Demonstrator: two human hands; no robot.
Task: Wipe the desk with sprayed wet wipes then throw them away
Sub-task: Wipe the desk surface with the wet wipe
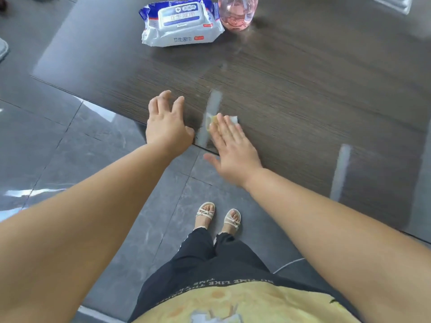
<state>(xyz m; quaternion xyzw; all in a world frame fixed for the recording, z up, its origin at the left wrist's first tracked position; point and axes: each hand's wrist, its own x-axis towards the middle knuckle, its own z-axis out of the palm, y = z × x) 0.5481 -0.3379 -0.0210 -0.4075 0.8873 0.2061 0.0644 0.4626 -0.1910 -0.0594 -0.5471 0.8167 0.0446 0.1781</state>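
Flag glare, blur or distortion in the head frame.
Head view: pale glare streaks on the glossy desk, one beside the wipe, one further right; bright reflections on the floor tiles at left; right hand slightly soft, likely motion blur; wide-angle lens stretches the forearms toward the lower corners; pink bottle cropped by the top edge.

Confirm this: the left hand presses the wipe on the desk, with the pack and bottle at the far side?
No. The head view shows the right hand pressing the wipe on the desk; the left hand rests at its edge. Pack and bottle are at the far side.
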